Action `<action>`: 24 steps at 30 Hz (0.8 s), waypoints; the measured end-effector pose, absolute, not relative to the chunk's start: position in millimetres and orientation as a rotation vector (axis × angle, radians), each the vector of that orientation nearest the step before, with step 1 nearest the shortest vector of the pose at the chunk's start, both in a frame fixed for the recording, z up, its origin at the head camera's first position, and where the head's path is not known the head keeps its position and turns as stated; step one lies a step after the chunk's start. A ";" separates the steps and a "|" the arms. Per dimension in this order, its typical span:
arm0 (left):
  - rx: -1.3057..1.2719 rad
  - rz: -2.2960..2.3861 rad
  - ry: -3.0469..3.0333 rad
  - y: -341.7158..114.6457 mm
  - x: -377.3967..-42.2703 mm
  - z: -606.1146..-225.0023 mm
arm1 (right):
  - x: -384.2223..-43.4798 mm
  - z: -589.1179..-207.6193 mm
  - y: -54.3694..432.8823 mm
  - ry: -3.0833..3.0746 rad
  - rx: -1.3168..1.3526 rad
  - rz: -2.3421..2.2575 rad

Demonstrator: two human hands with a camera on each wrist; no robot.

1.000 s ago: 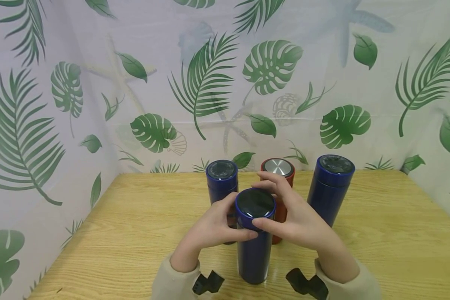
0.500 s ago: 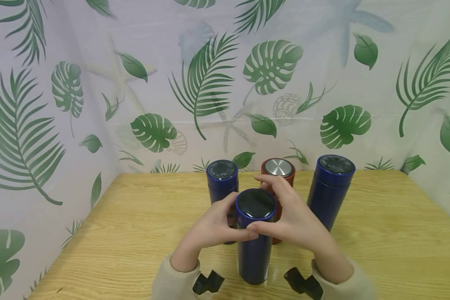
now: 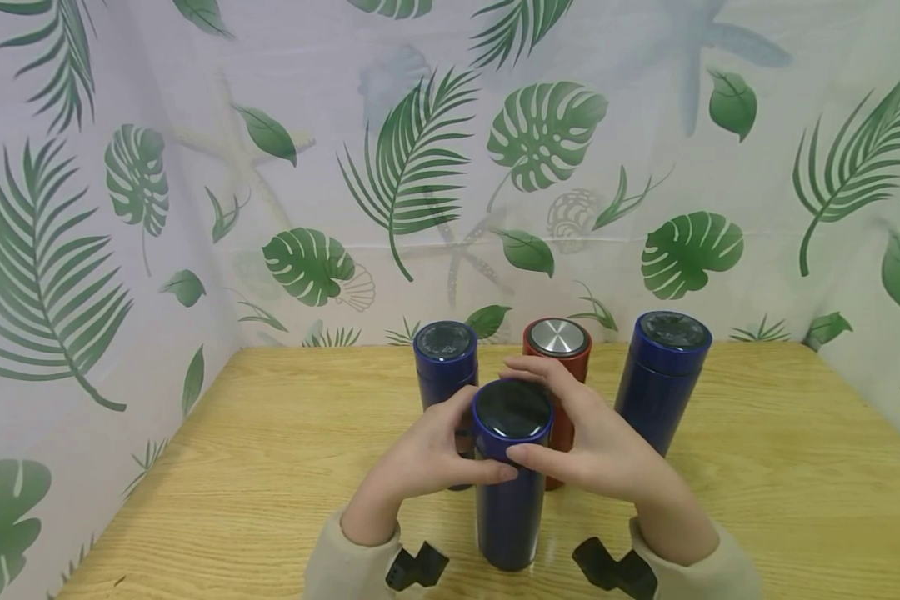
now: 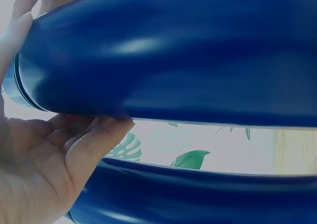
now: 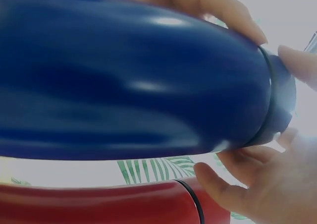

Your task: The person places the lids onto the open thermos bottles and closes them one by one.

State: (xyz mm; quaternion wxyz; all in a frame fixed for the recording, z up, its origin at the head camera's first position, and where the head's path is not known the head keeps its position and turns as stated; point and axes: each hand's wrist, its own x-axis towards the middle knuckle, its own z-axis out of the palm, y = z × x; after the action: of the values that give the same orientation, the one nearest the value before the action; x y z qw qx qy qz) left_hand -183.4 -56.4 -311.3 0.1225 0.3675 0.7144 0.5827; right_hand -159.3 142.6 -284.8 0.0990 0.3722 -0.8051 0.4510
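A blue thermos flask (image 3: 507, 517) stands upright on the table at front centre, its glossy black top facing up. My left hand (image 3: 427, 450) grips the flask's upper body just below the seam, thumb across the near side. My right hand (image 3: 600, 437) holds the blue lid (image 5: 284, 97), thumb at the near side and fingers reaching round the far side. In the left wrist view the left fingers wrap the flask, partly hidden behind it. The lid still sits on the flask, with a dark ring at the seam.
Behind my hands stand a blue flask (image 3: 445, 367) at left, a red flask (image 3: 581, 375) with a silver top in the middle, and another blue flask (image 3: 656, 400) at right. The wooden table (image 3: 255, 467) meets a leaf-patterned cloth (image 3: 420, 283) at the back.
My right hand turns about the lid: its thumb slid left toward the left thumb, then came back right. My left hand and the flask stay in place.
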 end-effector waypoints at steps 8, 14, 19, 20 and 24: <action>1.087 1.683 2.102 -56.1 -183.5 -311.4 | -159.3 -290.4 132.2 -2.390 0.847 1.149; 1.088 1.674 2.112 -56.4 -183.0 -311.6 | -159.9 -289.8 134.7 -2.414 0.921 1.134; 1.121 1.696 2.073 -57.5 -184.4 -313.1 | -160.9 -287.7 141.9 -2.417 1.099 1.254; 1.127 1.700 2.064 -57.8 -184.7 -313.3 | -160.8 -287.0 143.0 -2.419 1.123 1.275; 1.130 1.709 2.039 -58.2 -185.3 -313.6 | -160.3 -285.7 145.1 -2.402 1.182 1.327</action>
State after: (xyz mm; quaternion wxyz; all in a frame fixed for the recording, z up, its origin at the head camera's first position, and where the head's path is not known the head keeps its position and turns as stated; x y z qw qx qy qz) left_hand -185.3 -58.2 -313.6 0.1251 0.3877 0.6999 0.5867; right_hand -160.3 145.1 -285.7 0.0767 0.3943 -0.8016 0.4428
